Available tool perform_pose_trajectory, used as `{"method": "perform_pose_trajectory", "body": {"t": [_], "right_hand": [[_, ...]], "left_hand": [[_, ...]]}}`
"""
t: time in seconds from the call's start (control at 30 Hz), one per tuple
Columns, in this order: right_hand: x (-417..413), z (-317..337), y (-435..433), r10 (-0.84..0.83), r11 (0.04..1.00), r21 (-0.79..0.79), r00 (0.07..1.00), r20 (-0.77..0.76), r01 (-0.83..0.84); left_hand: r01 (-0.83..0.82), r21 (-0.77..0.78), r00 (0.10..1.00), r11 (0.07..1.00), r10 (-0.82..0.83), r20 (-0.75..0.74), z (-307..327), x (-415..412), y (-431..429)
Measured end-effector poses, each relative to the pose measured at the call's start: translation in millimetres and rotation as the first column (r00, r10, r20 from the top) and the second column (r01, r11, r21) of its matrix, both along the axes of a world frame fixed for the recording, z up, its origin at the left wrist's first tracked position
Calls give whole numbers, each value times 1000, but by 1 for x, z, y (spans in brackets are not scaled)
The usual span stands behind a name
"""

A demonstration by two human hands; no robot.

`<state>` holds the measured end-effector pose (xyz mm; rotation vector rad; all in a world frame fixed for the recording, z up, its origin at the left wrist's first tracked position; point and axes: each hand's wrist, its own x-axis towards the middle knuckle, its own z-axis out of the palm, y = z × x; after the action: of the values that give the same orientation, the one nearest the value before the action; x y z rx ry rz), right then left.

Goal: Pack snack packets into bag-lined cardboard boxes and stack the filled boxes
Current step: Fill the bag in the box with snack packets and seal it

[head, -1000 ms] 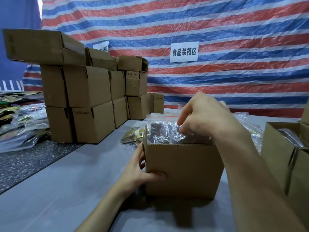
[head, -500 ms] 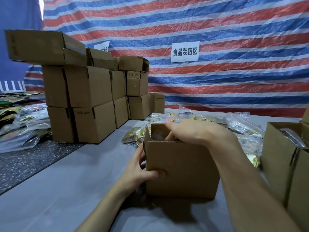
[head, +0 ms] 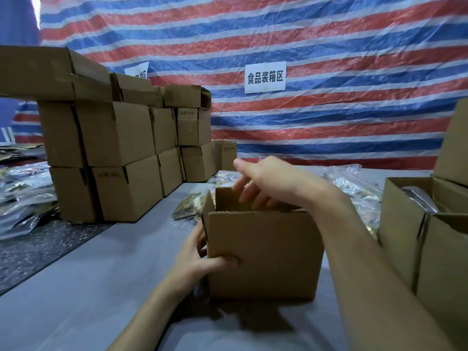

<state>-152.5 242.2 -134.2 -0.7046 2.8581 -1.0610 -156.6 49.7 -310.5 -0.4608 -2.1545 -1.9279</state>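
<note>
the right hand (head: 263,181) hangs over the open top of the cardboard box (head: 263,254), fingers loose and spread, holding nothing. its fingertips point down toward the mouth, near the far flap. the left hand (head: 200,259) grips the box's near left corner, thumb flat on the front face and fingers wrapped round the side wall.

the box stands upright on the grey worktop (head: 76,287), straight in front of the person, with its flaps up. its near wall hides the inside, so i cannot tell whether a bag or any packets are in there.

just behind the box lie loose snack packets (head: 190,209), with more spread out to the right. a second open box (head: 405,224) sits near on the right with something silvery in it. a stack of closed boxes (head: 121,153) stands to the left, in front of the striped tarp (head: 329,34).

as i judge it, the box looks light. if the left hand eases off while the right pushes down or pulls out, the box could slide or tip. the raised flaps could snag a packet on the way in. a bag edge slipping down inside would let packets fall outside the lining. the right forearm passes near the second box, so a wide reach for packets could knock it.
</note>
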Motion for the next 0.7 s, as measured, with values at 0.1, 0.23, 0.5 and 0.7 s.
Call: {"method": "perform_pose_trajectory", "body": {"t": [0.1, 0.23, 0.5, 0.7], "right_hand": [[-10, 8, 27, -291, 899, -412, 906, -309, 148], [-50, -20, 58, -641, 680, -592, 742, -194, 432], [-95, -133, 97, -732, 673, -83, 678, 66, 734], [-97, -134, 91, -778, 620, 240, 625, 65, 747]], "left_hand": [[-45, 102, 999, 994, 44, 10, 1, 0, -1], [-110, 139, 994, 984, 111, 3, 2, 1, -1], [-155, 100, 988, 983, 156, -8, 2, 2, -1], [-155, 121, 988, 980, 157, -6, 2, 1, -2]]}}
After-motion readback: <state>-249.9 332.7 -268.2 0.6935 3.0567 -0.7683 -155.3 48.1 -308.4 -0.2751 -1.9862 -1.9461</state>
